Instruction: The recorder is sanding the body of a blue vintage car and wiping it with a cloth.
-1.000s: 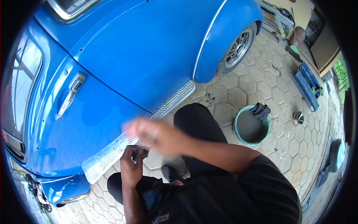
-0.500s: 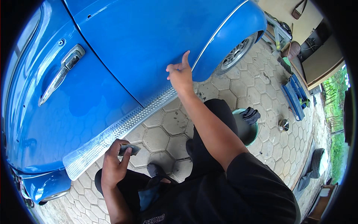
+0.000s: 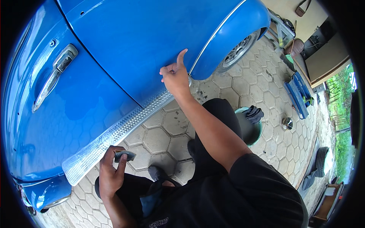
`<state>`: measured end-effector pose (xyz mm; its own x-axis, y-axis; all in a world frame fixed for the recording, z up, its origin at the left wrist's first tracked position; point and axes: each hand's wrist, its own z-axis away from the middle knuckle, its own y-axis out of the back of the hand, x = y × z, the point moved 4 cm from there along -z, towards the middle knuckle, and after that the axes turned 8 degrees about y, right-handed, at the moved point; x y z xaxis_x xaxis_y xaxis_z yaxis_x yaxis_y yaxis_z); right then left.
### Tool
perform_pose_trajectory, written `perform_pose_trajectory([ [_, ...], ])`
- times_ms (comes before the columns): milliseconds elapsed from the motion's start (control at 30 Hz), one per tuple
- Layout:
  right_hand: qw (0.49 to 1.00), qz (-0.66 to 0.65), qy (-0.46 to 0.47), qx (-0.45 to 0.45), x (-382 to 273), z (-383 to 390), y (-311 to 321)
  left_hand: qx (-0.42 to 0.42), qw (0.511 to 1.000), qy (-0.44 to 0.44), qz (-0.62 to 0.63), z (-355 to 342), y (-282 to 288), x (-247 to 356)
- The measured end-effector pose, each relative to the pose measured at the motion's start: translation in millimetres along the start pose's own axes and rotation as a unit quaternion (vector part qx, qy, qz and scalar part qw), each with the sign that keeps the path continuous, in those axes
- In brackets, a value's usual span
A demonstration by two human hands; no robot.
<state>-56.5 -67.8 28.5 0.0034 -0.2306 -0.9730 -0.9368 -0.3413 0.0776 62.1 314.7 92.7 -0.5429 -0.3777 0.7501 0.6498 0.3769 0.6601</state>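
Observation:
My right hand (image 3: 175, 78) is at the lower side of a blue car body (image 3: 133, 45), close to the panel just left of the wheel arch. One digit sticks out and the others are bent and apart, with nothing seen in them; whether they touch the paint I cannot tell. Down at the left, beside the ribbed silver running board (image 3: 121, 127), my left hand (image 3: 111, 173) is closed on a folded grey sheet (image 3: 125, 155) that looks like sandpaper. A darker, wet-looking patch (image 3: 85, 106) marks the door under the chrome handle (image 3: 55, 78).
By my right knee stands a green bucket (image 3: 258, 135) with a dark cloth (image 3: 254, 114) over its rim. Farther right are a blue toolbox (image 3: 296, 95), a small tin (image 3: 287, 123) and a tyre (image 3: 321, 161). Hexagonal pavers (image 3: 176, 121) cover the ground.
The view has shifted slightly, and the car and both hands sit a little farther left in it. My left hand is a bit lower, still holding the grey sheet. My right hand keeps its pose.

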Motion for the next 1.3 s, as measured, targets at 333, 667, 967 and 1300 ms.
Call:
perform_pose_trajectory([
  [333, 1.0, -0.009, -0.001, -0.017, 1, 7, -6, -0.001, 1.0, 0.005, 0.003, -3, -1, 2],
  [667, 0.954, -0.011, 0.296, -0.041, -57, 85, -20, 0.119, 0.986, -0.114, -0.016, -16, 7, 1],
  [967, 0.857, 0.082, 0.399, -0.315, -119, 157, -41, 0.171, 0.945, -0.1, 0.261, -14, -4, 8],
  [1300, 0.965, 0.189, 0.09, 0.161, 61, 93, 325, 0.08, 0.988, -0.051, 0.122, -7, -1, -5],
])
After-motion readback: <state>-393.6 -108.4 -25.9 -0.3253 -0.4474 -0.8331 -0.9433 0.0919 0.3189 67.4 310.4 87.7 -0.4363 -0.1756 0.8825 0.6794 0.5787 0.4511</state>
